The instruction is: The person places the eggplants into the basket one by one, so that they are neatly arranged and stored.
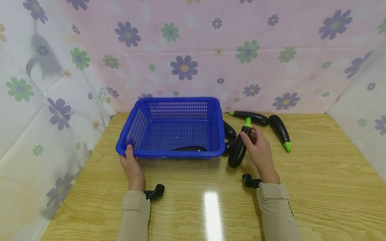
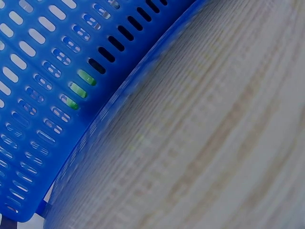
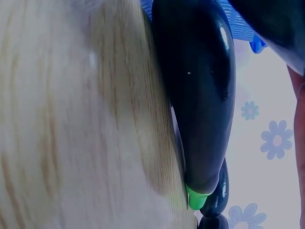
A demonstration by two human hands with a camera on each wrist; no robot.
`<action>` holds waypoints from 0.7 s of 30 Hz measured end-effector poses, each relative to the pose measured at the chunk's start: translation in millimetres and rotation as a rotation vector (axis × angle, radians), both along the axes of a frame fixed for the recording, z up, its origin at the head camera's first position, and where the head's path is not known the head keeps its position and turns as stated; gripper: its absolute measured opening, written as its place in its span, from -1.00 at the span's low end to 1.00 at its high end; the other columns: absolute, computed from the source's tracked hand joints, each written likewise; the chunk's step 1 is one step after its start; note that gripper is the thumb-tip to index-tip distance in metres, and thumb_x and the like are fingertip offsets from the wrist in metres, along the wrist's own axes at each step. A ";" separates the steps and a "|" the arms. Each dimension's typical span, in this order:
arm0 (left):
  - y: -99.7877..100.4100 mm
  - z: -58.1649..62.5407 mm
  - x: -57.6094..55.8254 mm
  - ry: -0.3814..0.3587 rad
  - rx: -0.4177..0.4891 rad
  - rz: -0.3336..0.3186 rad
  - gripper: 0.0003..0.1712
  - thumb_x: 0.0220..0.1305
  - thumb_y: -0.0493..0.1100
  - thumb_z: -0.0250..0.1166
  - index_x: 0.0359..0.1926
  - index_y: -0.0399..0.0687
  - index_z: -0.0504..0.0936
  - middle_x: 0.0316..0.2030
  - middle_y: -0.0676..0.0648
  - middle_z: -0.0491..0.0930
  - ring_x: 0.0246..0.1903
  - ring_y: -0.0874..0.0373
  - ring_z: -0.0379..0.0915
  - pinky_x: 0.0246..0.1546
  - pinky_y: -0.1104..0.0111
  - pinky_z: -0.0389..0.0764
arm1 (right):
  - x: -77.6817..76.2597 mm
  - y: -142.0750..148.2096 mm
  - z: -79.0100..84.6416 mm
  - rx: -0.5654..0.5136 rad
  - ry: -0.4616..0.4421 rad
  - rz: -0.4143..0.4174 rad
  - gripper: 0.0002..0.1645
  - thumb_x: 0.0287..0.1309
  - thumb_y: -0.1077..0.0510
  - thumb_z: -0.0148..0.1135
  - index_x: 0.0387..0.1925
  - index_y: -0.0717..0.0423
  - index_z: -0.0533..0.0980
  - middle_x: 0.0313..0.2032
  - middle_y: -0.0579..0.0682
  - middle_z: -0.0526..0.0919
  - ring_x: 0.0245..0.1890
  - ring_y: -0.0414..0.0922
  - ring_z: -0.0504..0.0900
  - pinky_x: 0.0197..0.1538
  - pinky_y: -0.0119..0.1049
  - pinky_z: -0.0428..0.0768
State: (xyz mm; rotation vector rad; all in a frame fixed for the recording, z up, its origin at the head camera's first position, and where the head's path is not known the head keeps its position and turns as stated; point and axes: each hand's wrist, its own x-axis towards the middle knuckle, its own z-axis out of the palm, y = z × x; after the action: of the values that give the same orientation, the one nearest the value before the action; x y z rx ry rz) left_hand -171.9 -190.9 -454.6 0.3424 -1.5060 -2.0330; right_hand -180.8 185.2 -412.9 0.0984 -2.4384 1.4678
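Note:
A blue slotted plastic basket [image 1: 178, 154] stands on the wooden table, and my left hand [image 1: 132, 169] holds its near left corner, thumb over the rim. Inside, along the near wall, lies a dark eggplant [image 1: 191, 148], partly hidden by that wall. Its green cap [image 2: 77, 89] shows through the slots in the left wrist view. To the right of the basket, my right hand [image 1: 261, 154] grips a dark eggplant [image 1: 237, 154] near its green stem end, tilted with the stem up and away. Behind it another eggplant [image 1: 229, 146] is partly covered.
More eggplants lie on the table [image 1: 316, 180]: one eggplant [image 1: 230, 130] beside the basket's right wall, one eggplant [image 1: 253, 117] against the flowered backdrop [image 1: 205, 43], and one eggplant [image 1: 279, 130] farther right. Flowered cloth [image 1: 39, 110] also hangs along the left side.

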 end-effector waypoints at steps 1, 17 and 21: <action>0.0 0.3 0.1 0.000 0.000 -0.001 -0.44 0.23 0.10 0.06 0.22 0.10 0.21 0.15 -0.03 0.29 0.14 0.13 0.17 0.16 0.36 0.15 | -0.4 -0.1 -0.4 0.002 0.003 -0.002 -0.44 0.18 -0.18 -0.03 0.17 -0.10 0.23 -0.22 -0.08 0.61 -0.19 -0.23 0.54 -0.08 -0.40 0.46; 1.0 1.6 0.8 -0.008 -0.006 -0.001 -0.45 0.22 0.11 0.06 0.20 0.12 0.22 0.13 -0.04 0.30 0.13 0.12 0.19 0.15 0.35 0.16 | -2.9 0.1 -5.5 0.012 -0.004 0.023 -0.43 0.16 -0.20 -0.01 0.17 -0.13 0.24 -0.19 0.01 0.61 -0.16 -0.13 0.54 -0.03 -0.08 0.47; 1.0 2.1 1.0 -0.008 0.001 0.000 -0.45 0.23 0.10 0.06 0.21 0.10 0.22 0.14 -0.05 0.29 0.13 0.12 0.18 0.16 0.35 0.16 | -3.3 -1.0 -6.5 0.022 -0.021 0.020 -0.39 0.13 -0.24 0.01 0.18 -0.13 0.24 -0.14 0.04 0.59 -0.13 -0.09 0.53 -0.03 -0.05 0.46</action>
State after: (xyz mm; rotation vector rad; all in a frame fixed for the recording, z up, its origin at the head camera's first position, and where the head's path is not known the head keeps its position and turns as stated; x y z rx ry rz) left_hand -170.8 -189.9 -452.5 0.3517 -1.5097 -2.0348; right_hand -184.0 184.2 -419.4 0.1127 -2.4778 1.4576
